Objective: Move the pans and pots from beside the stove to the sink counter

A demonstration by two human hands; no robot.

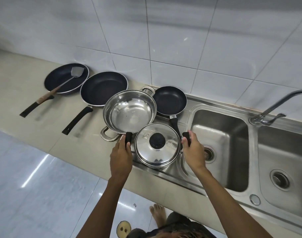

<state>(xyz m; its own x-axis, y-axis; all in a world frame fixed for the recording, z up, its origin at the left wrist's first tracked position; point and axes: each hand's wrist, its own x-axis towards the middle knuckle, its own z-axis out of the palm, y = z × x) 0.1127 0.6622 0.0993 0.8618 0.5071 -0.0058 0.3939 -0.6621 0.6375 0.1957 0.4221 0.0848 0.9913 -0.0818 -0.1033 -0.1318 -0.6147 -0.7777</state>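
A lidded steel pot (156,146) with a black knob sits at the front of the sink's drainboard (165,170). My left hand (121,156) grips its left black handle and my right hand (193,149) grips its right one. Just behind it rests an open steel pot (129,112) with loop handles. A small black frying pan (170,101) lies to the right of that pot. Two larger black frying pans (104,88) (66,78) lie further left on the beige counter (18,86).
A metal spatula (61,86) with a wooden handle rests in the leftmost pan. A double steel sink (220,148) with a tap (274,107) fills the right side. White wall tiles rise behind. Below the counter edge are a glossy floor and a bare foot (158,215).
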